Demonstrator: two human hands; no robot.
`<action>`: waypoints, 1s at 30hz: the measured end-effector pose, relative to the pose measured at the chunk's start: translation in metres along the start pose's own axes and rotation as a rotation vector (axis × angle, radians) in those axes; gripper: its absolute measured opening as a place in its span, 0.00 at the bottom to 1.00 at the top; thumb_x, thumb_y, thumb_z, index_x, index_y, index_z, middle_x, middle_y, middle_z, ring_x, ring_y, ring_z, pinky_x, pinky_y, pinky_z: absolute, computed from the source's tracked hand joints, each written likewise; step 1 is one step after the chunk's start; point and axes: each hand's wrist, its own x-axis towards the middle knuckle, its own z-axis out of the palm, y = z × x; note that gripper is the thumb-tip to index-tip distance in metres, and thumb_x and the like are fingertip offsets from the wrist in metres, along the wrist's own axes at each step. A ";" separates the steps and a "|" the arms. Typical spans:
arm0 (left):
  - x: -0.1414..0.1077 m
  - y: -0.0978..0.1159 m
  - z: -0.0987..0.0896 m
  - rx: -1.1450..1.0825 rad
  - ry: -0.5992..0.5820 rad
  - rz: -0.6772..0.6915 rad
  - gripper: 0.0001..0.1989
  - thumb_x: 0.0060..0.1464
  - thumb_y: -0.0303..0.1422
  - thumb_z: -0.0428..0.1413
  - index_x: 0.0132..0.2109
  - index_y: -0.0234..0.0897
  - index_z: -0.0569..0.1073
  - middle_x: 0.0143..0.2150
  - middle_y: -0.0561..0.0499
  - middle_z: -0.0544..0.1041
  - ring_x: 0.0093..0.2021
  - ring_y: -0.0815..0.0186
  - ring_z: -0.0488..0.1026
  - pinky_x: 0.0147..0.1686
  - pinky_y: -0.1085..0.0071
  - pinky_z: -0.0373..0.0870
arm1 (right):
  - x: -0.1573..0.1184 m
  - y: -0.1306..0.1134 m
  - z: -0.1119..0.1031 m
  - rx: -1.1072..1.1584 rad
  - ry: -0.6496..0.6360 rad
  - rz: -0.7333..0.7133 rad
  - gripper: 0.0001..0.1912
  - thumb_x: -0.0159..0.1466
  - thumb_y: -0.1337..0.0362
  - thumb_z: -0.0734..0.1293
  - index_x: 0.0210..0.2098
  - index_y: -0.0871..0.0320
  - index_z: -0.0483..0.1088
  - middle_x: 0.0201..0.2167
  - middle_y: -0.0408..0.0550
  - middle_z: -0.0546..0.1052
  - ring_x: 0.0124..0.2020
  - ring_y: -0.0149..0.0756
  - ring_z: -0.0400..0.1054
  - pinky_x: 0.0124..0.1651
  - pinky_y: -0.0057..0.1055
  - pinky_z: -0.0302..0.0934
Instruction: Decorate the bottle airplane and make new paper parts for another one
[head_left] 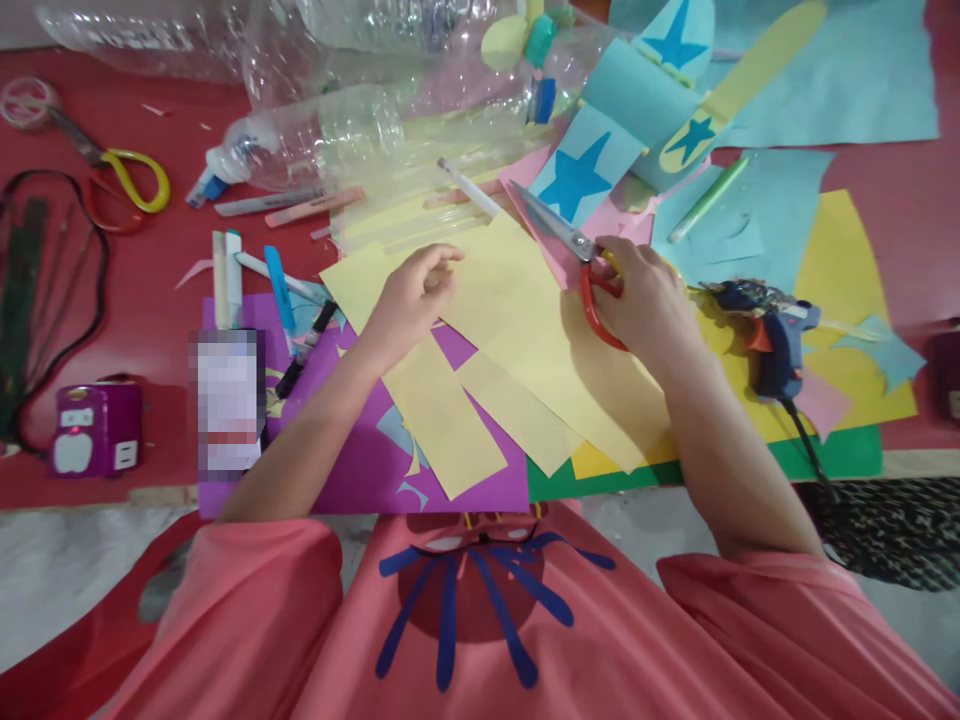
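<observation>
My right hand (641, 300) grips scissors (585, 245) by their red and yellow handles. The blades point up and left, nearly closed together. My left hand (416, 295) hovers over or rests on pale yellow paper (517, 300), its fingers loosely curled and apart, with nothing visible in them. Two cut pale yellow strips, a left one (450, 425) and a right one (525, 405), lie towards me, partly over a purple sheet (337, 450). Beyond the scissors stands a light blue paper piece (581, 165) with dark blue stars and a yellow blade shape (757, 85).
Clear plastic bottles (322, 130) lie at the back. A glue gun (784, 340) sits at right on yellow paper. At left are a phone (229, 400), markers (277, 285), a second pair of scissors (135, 180) and a purple box (94, 430).
</observation>
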 end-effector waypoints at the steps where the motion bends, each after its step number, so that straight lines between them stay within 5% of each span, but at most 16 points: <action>1: 0.007 0.001 0.000 -0.049 0.006 -0.029 0.12 0.58 0.26 0.50 0.48 0.38 0.72 0.55 0.46 0.75 0.53 0.63 0.74 0.54 0.64 0.72 | 0.001 0.001 0.003 0.003 0.004 0.004 0.23 0.63 0.67 0.62 0.58 0.58 0.66 0.47 0.60 0.76 0.47 0.50 0.72 0.47 0.41 0.64; 8: 0.025 0.013 0.008 -0.144 -0.076 -0.237 0.21 0.52 0.30 0.59 0.53 0.39 0.67 0.34 0.53 0.75 0.27 0.71 0.71 0.32 0.72 0.72 | 0.003 0.014 0.017 0.059 0.115 -0.051 0.21 0.62 0.65 0.60 0.55 0.54 0.68 0.43 0.55 0.77 0.42 0.45 0.73 0.42 0.39 0.66; 12: 0.027 0.019 0.012 0.116 -0.036 -0.197 0.15 0.47 0.30 0.64 0.44 0.36 0.72 0.34 0.51 0.72 0.37 0.62 0.74 0.45 0.63 0.72 | 0.003 0.019 0.024 0.059 0.158 -0.074 0.21 0.61 0.66 0.62 0.55 0.52 0.68 0.45 0.56 0.76 0.42 0.46 0.73 0.42 0.41 0.66; 16: 0.040 0.017 0.014 -0.107 0.086 -0.160 0.06 0.51 0.26 0.59 0.39 0.36 0.73 0.48 0.46 0.72 0.48 0.61 0.75 0.48 0.65 0.73 | 0.003 0.017 0.025 0.052 0.144 -0.060 0.22 0.62 0.66 0.62 0.56 0.53 0.66 0.47 0.57 0.74 0.45 0.48 0.72 0.45 0.45 0.66; 19: 0.047 0.024 0.012 -0.283 0.023 -0.303 0.07 0.54 0.26 0.56 0.42 0.37 0.74 0.44 0.48 0.75 0.45 0.62 0.77 0.38 0.71 0.74 | 0.001 0.012 0.021 0.056 0.107 -0.043 0.22 0.62 0.67 0.61 0.56 0.54 0.66 0.48 0.58 0.74 0.46 0.48 0.72 0.46 0.44 0.66; 23: 0.047 0.039 0.012 -0.344 -0.049 -0.404 0.08 0.56 0.27 0.56 0.45 0.36 0.73 0.43 0.47 0.75 0.30 0.69 0.76 0.26 0.75 0.68 | 0.001 0.009 0.018 0.046 0.076 -0.015 0.24 0.62 0.67 0.61 0.58 0.57 0.65 0.49 0.59 0.73 0.47 0.47 0.72 0.48 0.43 0.67; 27: 0.045 0.039 0.017 -0.280 -0.156 -0.371 0.09 0.56 0.30 0.59 0.45 0.36 0.72 0.36 0.50 0.75 0.23 0.73 0.70 0.24 0.75 0.62 | 0.001 0.013 0.023 0.055 0.104 -0.031 0.24 0.62 0.67 0.62 0.57 0.56 0.65 0.47 0.58 0.74 0.46 0.48 0.72 0.47 0.44 0.67; 30: 0.043 0.035 0.018 -0.214 -0.279 -0.298 0.07 0.57 0.35 0.59 0.34 0.37 0.71 0.27 0.53 0.71 0.21 0.73 0.65 0.25 0.74 0.62 | 0.002 0.018 0.028 0.053 0.155 -0.065 0.23 0.61 0.67 0.62 0.56 0.54 0.65 0.45 0.56 0.74 0.44 0.48 0.72 0.44 0.45 0.68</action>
